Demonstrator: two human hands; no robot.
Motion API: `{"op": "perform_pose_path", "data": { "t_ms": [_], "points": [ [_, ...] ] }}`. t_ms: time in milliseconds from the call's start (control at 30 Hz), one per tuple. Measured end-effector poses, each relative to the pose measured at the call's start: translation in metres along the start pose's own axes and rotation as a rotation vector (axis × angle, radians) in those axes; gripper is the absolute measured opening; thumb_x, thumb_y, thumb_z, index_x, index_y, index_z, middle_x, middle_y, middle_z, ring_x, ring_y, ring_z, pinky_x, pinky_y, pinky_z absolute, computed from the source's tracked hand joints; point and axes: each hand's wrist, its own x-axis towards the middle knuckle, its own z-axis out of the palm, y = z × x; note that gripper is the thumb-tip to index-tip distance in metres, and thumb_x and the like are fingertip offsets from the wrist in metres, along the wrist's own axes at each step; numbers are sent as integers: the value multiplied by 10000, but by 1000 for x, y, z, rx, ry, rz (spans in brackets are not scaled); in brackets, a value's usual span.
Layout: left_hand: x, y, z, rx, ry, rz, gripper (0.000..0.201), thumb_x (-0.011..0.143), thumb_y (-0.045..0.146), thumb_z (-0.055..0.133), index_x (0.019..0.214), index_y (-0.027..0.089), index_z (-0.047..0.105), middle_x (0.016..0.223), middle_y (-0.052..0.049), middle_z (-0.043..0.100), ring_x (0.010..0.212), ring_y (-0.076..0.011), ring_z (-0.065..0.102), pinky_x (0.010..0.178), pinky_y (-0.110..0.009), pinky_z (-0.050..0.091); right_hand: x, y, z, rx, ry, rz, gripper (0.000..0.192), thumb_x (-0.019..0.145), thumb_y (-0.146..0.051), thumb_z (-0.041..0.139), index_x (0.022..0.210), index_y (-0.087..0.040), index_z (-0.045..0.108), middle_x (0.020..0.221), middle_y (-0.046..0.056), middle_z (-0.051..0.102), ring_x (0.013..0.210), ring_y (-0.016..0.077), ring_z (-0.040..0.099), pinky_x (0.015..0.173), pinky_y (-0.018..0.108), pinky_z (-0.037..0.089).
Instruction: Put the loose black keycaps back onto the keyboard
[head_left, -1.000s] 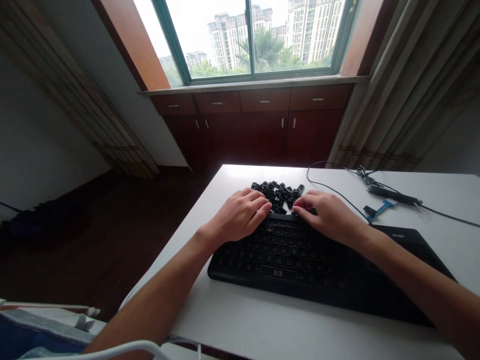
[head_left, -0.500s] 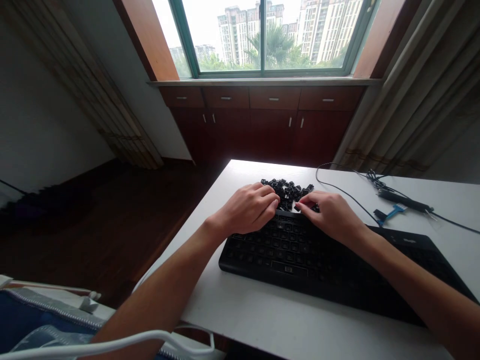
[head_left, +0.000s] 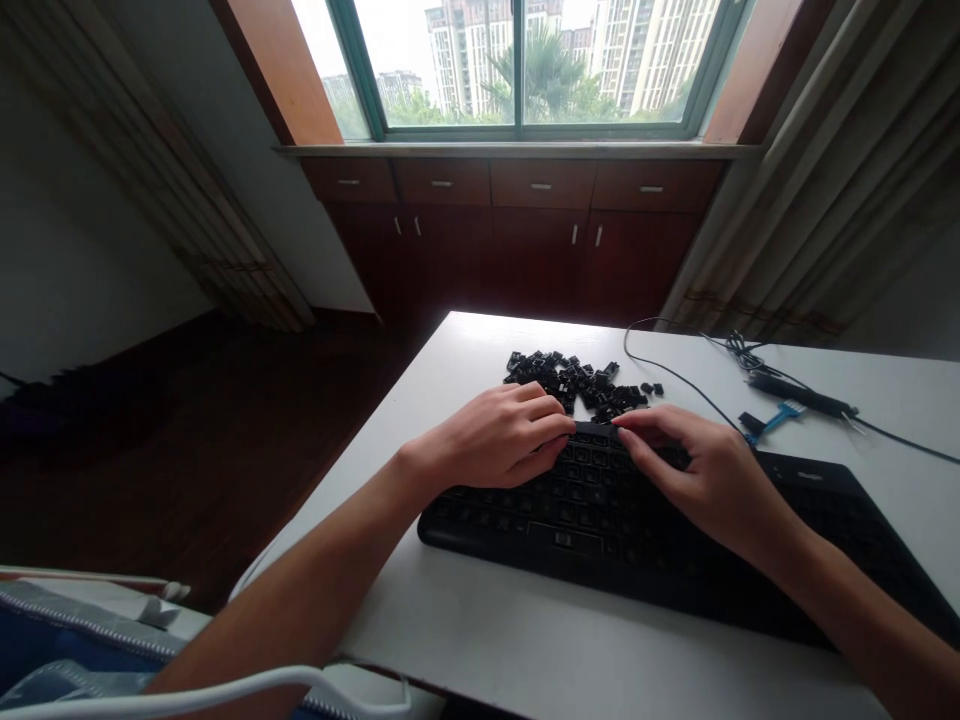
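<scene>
A black keyboard (head_left: pixel 480 535) lies at a slant on the white table, with bare key sockets showing in its upper left part. Beyond its far edge is a loose pile of black keycaps (head_left: pixel 559 372). My left hand (head_left: pixel 514 435) rests over the keyboard's far left edge, fingers drawn together and tips at the rim; what they grip is hidden. My right hand (head_left: pixel 694 465) is just across from it, thumb and index finger pinched at the same far edge. Anything between those tips is too small and dark to make out.
Right of the pile, a blue-handled brush (head_left: pixel 780 418) lies beside a black cable-fed tool (head_left: pixel 802 392). A thin cable (head_left: pixel 675 372) loops across the white table (head_left: pixel 555 655). At lower left, a white tube (head_left: pixel 225 685) crosses near blue fabric.
My right hand has drawn back from the keycap pile to the keyboard's far edge. My left hand has shifted slightly towards it, uncovering more of the pile. The view has tilted a little.
</scene>
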Motion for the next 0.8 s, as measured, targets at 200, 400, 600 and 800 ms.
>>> {"op": "perform_pose_path", "data": {
  "t_ms": [200,400,600,800],
  "points": [
    [-2,0,2,-38,27,85,314,908,165,501,1196,173,626,1165,-78,656,1039,-222,572,904,-389,524,-4,-2,8,36,-61,7,175,940,-323,611,1082,-273,700,933,-17,743,813,143,683,788,297,547],
    [-3,2,1,-97,55,142,347,801,141,550,1114,208,684,1128,-66,661,1005,-228,570,865,-406,534,-6,0,16,17,-116,-71,153,960,-282,585,1054,-271,705,1025,-7,724,952,154,663,869,311,531],
    [-2,2,1,-153,12,191,362,747,137,565,1055,241,725,1140,-47,664,998,-227,576,861,-412,539,-9,3,18,-95,-143,-172,286,975,-303,556,1229,-230,663,1157,60,655,1039,185,628,930,350,533],
    [-2,3,4,-173,95,173,373,753,142,577,1096,209,706,1093,-60,672,961,-218,578,818,-389,552,-10,5,16,-113,-165,-190,351,971,-300,548,1301,-212,626,1201,97,615,1058,207,623,943,379,546]
  ]
}}
